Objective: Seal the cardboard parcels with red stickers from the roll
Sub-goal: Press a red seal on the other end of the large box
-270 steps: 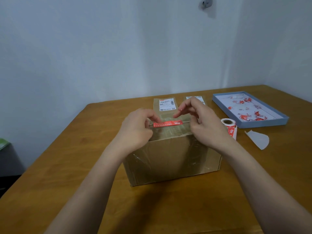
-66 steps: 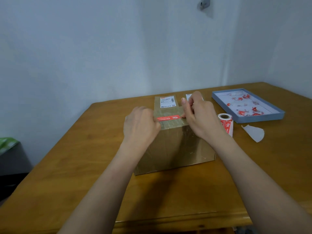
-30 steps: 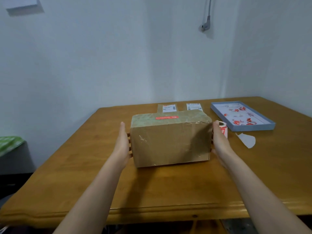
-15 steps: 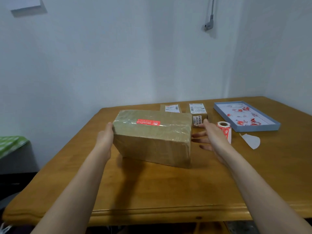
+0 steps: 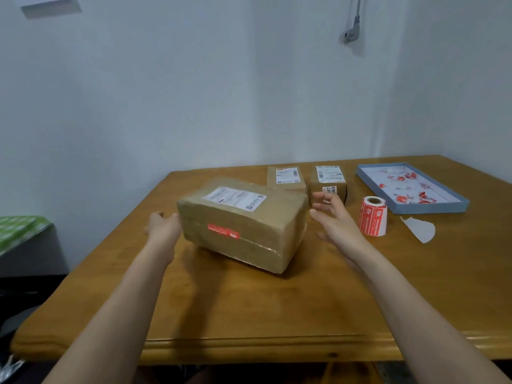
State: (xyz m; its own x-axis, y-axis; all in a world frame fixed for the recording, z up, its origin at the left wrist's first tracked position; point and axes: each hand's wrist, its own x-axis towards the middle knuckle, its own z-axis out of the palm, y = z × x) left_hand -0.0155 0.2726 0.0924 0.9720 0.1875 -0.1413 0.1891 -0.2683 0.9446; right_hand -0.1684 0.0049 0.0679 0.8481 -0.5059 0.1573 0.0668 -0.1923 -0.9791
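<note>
Lying tilted on the brown wooden table [image 5: 249,306], seen from the head camera: large tape-wrapped brown cardboard parcel [image 5: 243,225], turned at an angle, white shipping label [image 5: 235,198] on its upper face and narrow red rectangular sticker [image 5: 223,231] stuck across the seam of the face toward the camera. Pressed against the parcel's left end: left hand [image 5: 163,228], fingers mostly hidden behind the box, so their curl cannot be told. Held just off the parcel's right end, not touching it: right hand [image 5: 336,217], palm toward the box, fingers straight and spread wide, holding nothing. Standing upright on the table just right of that hand: roll of red printed stickers on a white core [image 5: 373,216]. Behind the large parcel, near the wall: two small brown cardboard parcels side by side, left one [image 5: 286,179] and right one [image 5: 329,182], each with a white label on top; right one with a further small label on its front. At the far right of the table: shallow light-blue rectangular tray [image 5: 432,207] with crumpled red-and-white scraps inside. In front of the tray, flat on the wood: curved piece of white backing paper [image 5: 419,230]. Left of the table, lower down: green-and-white patterned surface [image 5: 19,231].
</note>
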